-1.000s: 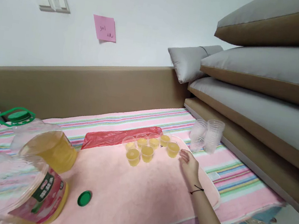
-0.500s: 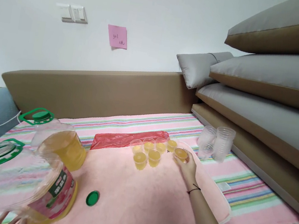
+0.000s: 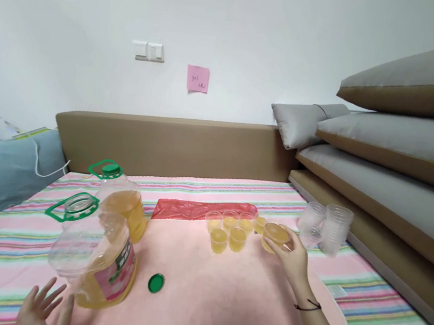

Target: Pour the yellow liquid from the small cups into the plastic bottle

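My right hand (image 3: pixel 295 261) grips a clear plastic cup (image 3: pixel 274 240) of yellow drink by its side, thumb and fingers around it. Several similar filled cups, among them a front one (image 3: pixel 237 240), stand grouped just left of it. At the lower left, my left hand (image 3: pixel 43 308) is open with its fingers spread, close beside a large clear jug (image 3: pixel 94 261). The jug stands uncapped, its green handle at the neck, yellow drink low inside. A green cap (image 3: pixel 155 282) lies on the pink mat (image 3: pixel 198 290) right of the jug.
A second jug (image 3: pixel 133 215), capped green, stands behind the first. Red plastic (image 3: pixel 189 211) lies behind the cups. Stacked clear cups (image 3: pixel 336 229) stand at the right, before piled cushions (image 3: pixel 385 182). A brown padded board (image 3: pixel 178 146) closes off the back.
My left hand has come away from the jug's base and spread its fingers. The cup in my right hand appears larger and closer. My view has shifted, moving everything right and down.
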Demonstrator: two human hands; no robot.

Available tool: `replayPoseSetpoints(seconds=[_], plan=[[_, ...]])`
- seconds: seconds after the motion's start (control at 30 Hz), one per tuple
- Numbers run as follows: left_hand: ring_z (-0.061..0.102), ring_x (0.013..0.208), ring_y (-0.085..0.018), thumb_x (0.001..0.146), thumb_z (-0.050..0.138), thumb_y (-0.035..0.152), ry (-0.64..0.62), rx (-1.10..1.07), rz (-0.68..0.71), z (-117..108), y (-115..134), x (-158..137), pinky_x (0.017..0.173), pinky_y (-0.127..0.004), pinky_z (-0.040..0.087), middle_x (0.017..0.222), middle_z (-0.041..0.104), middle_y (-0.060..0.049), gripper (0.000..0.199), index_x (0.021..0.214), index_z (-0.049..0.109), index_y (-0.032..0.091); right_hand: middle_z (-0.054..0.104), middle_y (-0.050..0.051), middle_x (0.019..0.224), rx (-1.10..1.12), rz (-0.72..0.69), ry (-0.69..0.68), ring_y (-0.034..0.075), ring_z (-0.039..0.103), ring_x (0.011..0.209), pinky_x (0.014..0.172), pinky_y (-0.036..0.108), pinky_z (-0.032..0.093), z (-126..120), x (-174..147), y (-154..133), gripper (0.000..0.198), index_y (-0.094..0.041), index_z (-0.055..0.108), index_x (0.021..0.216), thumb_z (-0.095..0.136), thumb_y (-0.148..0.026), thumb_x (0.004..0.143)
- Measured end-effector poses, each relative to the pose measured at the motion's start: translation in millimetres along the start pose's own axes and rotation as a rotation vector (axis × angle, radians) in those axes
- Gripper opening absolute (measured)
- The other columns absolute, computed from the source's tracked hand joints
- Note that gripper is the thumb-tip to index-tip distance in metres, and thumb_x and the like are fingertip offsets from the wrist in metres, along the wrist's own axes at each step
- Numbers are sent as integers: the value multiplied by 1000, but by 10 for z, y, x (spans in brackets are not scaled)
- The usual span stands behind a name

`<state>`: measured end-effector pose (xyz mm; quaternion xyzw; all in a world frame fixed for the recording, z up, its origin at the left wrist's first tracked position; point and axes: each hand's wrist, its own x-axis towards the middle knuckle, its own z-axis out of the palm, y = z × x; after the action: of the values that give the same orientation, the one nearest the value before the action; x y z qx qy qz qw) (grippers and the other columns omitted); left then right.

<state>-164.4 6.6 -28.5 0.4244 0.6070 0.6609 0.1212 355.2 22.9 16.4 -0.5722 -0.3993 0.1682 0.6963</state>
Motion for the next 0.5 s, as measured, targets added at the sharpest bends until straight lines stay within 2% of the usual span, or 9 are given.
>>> replayPoseSetpoints(seconds=[0.1,0.17,0.23,0.37,0.5], plan=[[58,117,-41,62,76,60,35,-68,39,-15,61,33,100,-73,42,143,49,-23,101,146,35,23,68,15,123,-1,-58,-100,35,65,113,87,48,59,106,-65,-437,70,-21,64,114,89,-53,57],[56,121,-38,69,70,64,67,-122,84,-26,121,78,105,-68,41,144,48,-20,91,143,36,23,68,13,123,3,-84,-172,34,65,113,88,47,58,228,-125,-716,70,-22,64,117,89,-51,59],[55,124,-35,75,63,67,62,-126,97,-29,211,153,109,-61,39,144,48,-18,78,136,45,22,67,12,125,11,-100,-241,33,65,114,89,46,58,394,-193,-958,68,-24,64,119,88,-49,61],[52,128,-33,79,57,70,28,-214,21,12,348,329,113,-57,36,144,48,-15,72,133,46,23,66,10,127,89,-74,-427,33,64,115,91,47,57,839,-351,-1328,64,-27,65,120,88,-47,63],[52,129,-34,78,56,71,-38,-262,-22,86,246,347,112,-57,38,144,48,-17,76,135,42,22,68,7,124,202,-27,-618,31,64,115,96,46,54,1362,-533,-1617,63,-30,64,120,89,-40,63]])
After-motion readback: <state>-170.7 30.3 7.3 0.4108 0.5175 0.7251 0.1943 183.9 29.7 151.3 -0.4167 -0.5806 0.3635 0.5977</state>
